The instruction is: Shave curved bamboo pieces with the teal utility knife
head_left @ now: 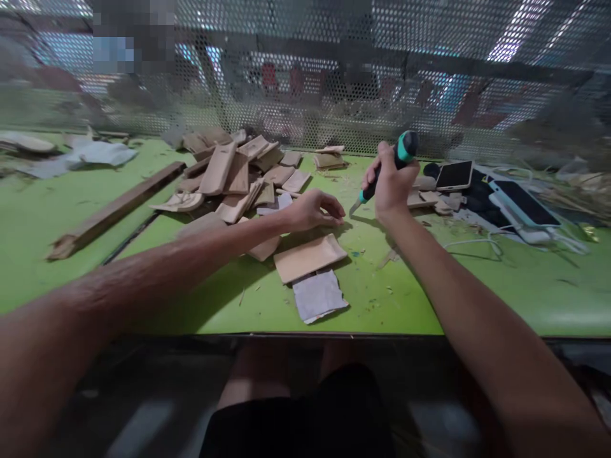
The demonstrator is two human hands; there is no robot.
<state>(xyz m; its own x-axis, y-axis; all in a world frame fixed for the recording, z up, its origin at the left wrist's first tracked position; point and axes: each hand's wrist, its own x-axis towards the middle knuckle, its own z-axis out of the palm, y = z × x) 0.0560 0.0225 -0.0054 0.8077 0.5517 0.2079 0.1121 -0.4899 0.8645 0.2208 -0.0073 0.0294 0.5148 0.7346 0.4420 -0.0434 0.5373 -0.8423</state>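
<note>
My right hand point(394, 181) is closed around the black and teal handle of a tool point(405, 147), whose narrow metal tip points down and left toward the green tabletop. My left hand point(315, 210) hovers just left of that tip with its fingers curled; whether anything small sits between them is hidden. Below the left hand lies a flat, pale wooden piece point(310, 257). A folded grey-white piece of sandpaper or cloth point(319, 296) lies in front of it, near the table edge. Another wooden piece point(264, 248) rests partly under my left forearm.
A heap of curved wooden pieces point(222, 168) stands behind my left forearm. A long wooden bar point(117, 210) lies left. To the right are a phone point(454, 175), a second phone point(525, 202) and white cables point(477, 243). A perforated metal screen point(296, 83) rises behind the green table point(405, 305).
</note>
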